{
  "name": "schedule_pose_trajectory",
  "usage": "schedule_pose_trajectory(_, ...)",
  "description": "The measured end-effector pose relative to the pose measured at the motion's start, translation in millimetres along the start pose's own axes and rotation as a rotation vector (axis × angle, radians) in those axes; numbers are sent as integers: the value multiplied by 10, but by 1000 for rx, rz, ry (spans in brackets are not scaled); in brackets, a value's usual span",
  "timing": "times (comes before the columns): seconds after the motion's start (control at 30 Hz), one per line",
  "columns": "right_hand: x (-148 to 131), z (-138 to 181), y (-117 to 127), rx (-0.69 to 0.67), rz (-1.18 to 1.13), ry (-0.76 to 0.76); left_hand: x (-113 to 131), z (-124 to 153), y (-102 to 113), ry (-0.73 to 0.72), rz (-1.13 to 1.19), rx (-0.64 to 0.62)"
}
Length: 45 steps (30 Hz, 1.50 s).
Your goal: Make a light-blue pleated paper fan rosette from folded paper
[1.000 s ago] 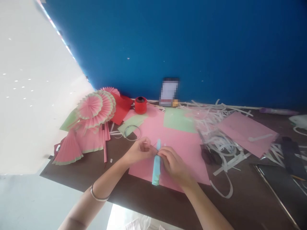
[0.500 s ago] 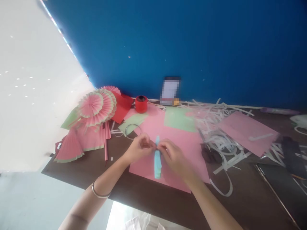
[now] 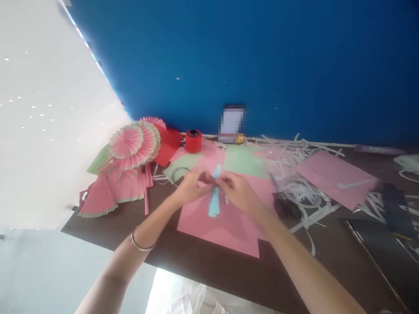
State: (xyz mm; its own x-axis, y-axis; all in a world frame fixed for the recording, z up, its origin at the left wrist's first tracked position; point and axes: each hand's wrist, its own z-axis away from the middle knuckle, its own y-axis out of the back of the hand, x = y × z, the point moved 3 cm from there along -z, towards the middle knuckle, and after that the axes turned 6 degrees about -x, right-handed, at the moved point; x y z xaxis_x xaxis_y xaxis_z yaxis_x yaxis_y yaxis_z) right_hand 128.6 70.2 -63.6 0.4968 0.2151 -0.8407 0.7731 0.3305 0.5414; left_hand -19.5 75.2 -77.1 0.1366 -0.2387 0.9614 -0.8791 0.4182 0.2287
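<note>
A light blue folded paper strip stands out over the pink paper, its lower end fanning slightly. My left hand pinches it near the middle, thumb and fingertips closed. From the other side my right hand pinches the same spot, and the fingertips of both hands meet there. What lies right between the fingertips is too small to make out. The strip's upper end pokes out above my fingers.
Pleated pink-and-green paper fans are heaped at the left. A red tape roll stands near the blue wall, left of a blurred-out upright object. White paper strips and a pink sheet lie right; a dark flat panel is nearer.
Both hands have moved a little away from me, carrying the blue paper strip with them. More of its upper end shows above my fingers. A small white piece now shows beside it.
</note>
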Motion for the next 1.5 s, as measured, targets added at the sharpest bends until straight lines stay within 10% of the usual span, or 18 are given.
schedule_pose_trajectory(1.5,100,194,-149,197,-172,134,-204,182,-156,32,217,174)
